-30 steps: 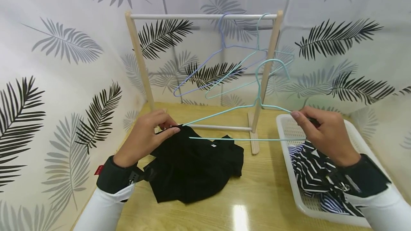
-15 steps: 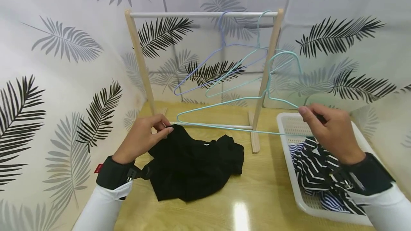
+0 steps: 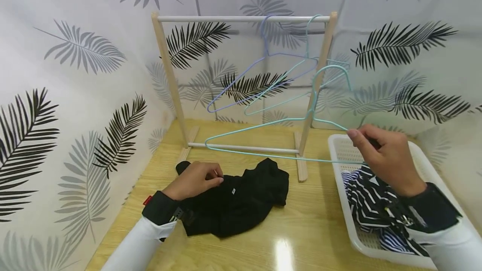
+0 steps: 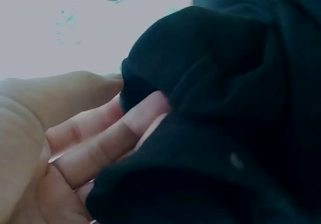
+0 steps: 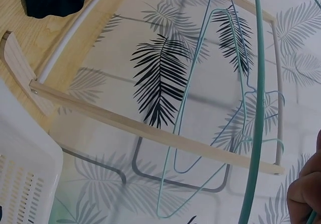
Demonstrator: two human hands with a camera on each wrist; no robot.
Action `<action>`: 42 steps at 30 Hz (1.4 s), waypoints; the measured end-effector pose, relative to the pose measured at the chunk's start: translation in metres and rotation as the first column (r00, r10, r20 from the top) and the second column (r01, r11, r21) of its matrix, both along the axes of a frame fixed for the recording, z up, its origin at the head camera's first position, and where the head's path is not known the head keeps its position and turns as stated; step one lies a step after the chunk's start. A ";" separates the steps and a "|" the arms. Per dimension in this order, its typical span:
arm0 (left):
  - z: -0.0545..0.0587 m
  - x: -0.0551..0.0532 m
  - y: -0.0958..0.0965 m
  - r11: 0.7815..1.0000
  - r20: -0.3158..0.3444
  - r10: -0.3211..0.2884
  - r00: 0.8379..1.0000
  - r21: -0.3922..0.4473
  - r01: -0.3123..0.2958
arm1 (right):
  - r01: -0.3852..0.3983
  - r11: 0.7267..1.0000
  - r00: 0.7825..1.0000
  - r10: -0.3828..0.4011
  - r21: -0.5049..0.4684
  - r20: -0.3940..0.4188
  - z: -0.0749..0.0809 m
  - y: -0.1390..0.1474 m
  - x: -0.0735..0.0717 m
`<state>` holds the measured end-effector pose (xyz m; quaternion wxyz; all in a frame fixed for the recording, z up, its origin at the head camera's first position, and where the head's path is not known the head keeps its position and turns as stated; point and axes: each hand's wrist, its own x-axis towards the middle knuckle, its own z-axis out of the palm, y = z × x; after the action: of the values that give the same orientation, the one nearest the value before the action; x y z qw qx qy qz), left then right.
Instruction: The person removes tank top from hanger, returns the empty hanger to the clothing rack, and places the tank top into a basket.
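A black shirt (image 3: 248, 204) lies crumpled on the table in the head view, a small white tag at its neckline. Over its left part is my left hand (image 3: 197, 181), thumb and fingers loosely bent. In the left wrist view its fingers (image 4: 100, 151) touch folds of the black cloth (image 4: 215, 78); no firm pinch shows. My right hand (image 3: 388, 154) grips a mint-green hanger (image 3: 260, 126) by its right end, holding it up above the table. That hanger (image 5: 258, 83) crosses the right wrist view close up, with part of the right hand (image 5: 306, 189) at the edge.
A wooden garment rack (image 3: 171, 74) stands behind the shirt. A purple hanger (image 3: 235, 79) and another mint hanger (image 3: 276, 82) hang on its rail. To the right, a white basket (image 3: 342, 204) holds striped clothes (image 3: 367, 200) beneath the right forearm. Leaf-patterned curtain (image 3: 86, 108) surrounds the table.
My left hand lets go of the shirt's raised upper left corner and moves right and down over the cloth, which drops lower. The held hanger moved right, clear of the shirt, then stayed nearly still.
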<state>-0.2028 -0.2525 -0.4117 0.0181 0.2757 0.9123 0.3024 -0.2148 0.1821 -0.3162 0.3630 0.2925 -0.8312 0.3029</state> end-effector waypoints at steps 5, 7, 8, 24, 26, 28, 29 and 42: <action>-0.019 0.001 0.003 0.990 0.048 -0.033 0.998 -0.132 0.039 | -0.004 1.000 1.000 0.004 -0.002 -0.002 -0.001 0.000 -0.001; -0.025 0.004 0.004 0.982 0.059 -0.043 0.997 -0.182 0.053 | -0.010 1.000 1.000 0.010 -0.013 0.008 -0.002 0.000 -0.001; -0.028 0.005 0.005 0.979 0.067 -0.047 0.997 -0.194 0.059 | -0.011 1.000 1.000 0.011 -0.014 0.010 -0.002 0.000 -0.001; 0.047 0.026 -0.013 0.995 -0.077 0.069 0.995 -0.069 -0.074 | -0.030 0.999 1.000 0.030 0.013 0.009 -0.012 -0.003 0.000; 0.062 0.031 -0.012 0.996 -0.116 0.082 0.990 -0.020 -0.085 | -0.050 0.999 0.999 0.050 0.015 0.014 -0.014 -0.005 -0.002; 0.074 0.034 -0.007 0.998 -0.170 0.065 0.983 0.015 -0.063 | -0.073 0.997 0.997 0.073 0.021 0.023 -0.016 -0.009 -0.004; 0.078 0.036 -0.003 0.999 -0.199 0.040 0.979 0.026 -0.036 | -0.086 0.996 0.996 0.085 0.023 0.026 -0.016 -0.012 -0.004; 0.069 0.029 0.023 0.976 -0.379 -0.060 0.924 0.173 0.135 | -0.194 0.980 0.979 0.191 0.039 0.074 -0.017 -0.042 0.001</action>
<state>-0.1741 -0.2290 -0.3428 -0.1668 0.3734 0.8501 0.3317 -0.2140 0.1398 -0.3336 0.2958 0.3691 -0.8180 0.3274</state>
